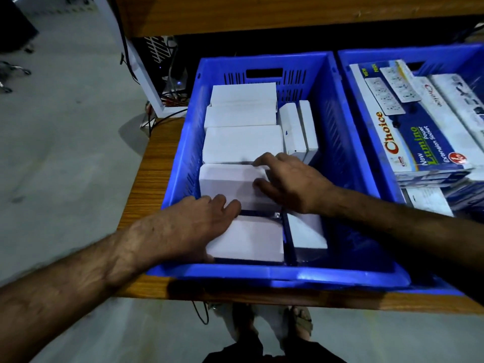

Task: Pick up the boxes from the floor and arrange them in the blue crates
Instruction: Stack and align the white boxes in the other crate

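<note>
progress: late, judged | left crate (180,163) on counter (157,158) holds many white boxes (242,145) | both hands seat one box (230,182): left hand (191,226) flat at near edge, right hand (290,182) pressing far side | right crate (366,132) beyond right hand, filled | floor boxes: none seen

The only readable print is on the top carton (413,132) in the right-hand blue crate (372,55), at about two o'clock in the head view. Its face reads "Choice" in red, then "New Lumino Power Extension Socket". The white boxes (242,145) in the nearer crate (262,273) show no legible print.
</note>
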